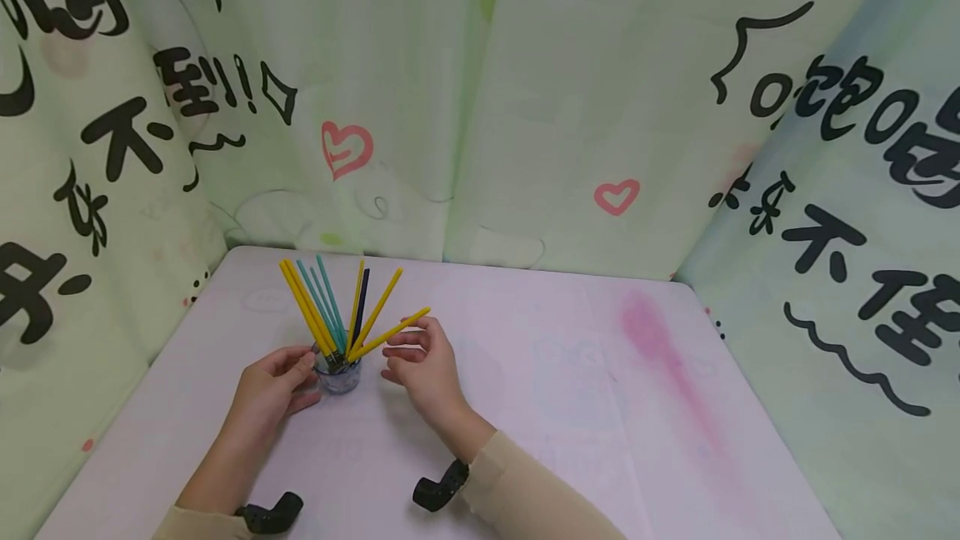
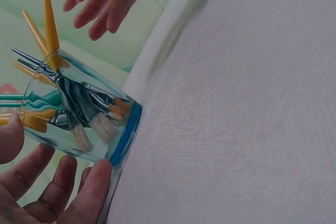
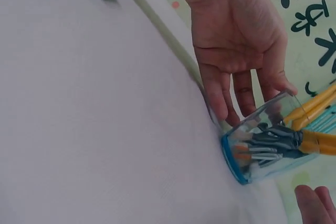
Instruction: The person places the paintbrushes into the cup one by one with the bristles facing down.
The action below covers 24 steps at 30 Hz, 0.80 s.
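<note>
A clear glass with a blue base stands on the table. Several paintbrushes with yellow, teal and dark handles lean in it, bristles down. My left hand holds the glass from its left side, thumb up by the rim and fingers along the wall, as the right wrist view also shows. On the other side, my right hand hovers beside the glass, fingers loosely bent with nothing between them. The rightmost yellow brush handle slants out toward these fingers and overlaps them in the head view.
The table has a pale cover with a pink stain on its right part. Printed curtains hang along the back and both sides. Each wrist wears a black device.
</note>
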Tool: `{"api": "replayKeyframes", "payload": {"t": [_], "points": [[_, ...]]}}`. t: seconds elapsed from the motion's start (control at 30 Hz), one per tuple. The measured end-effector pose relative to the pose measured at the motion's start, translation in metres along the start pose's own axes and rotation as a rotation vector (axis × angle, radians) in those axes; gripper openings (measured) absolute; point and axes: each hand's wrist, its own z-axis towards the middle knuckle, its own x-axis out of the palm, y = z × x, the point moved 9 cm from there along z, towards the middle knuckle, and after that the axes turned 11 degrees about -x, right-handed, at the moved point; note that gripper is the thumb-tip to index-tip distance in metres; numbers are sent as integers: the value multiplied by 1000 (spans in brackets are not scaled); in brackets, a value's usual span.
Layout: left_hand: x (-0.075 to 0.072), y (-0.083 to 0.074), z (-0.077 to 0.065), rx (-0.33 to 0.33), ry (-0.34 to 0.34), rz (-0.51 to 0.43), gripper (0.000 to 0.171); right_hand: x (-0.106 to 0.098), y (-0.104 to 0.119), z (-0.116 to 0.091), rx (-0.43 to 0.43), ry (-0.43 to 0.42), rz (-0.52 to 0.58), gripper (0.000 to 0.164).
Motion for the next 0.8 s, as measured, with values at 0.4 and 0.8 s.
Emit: {"api": "replayKeyframes", "payload": {"t": [0.4,0.8], "points": [[-3,1,4,-11,-15,24,53,-37,7,-11,-16,65,-177,65],[-14,-5,-11,54,-130,198,54,-83,24,-30,-69,83,-437,70]]}}
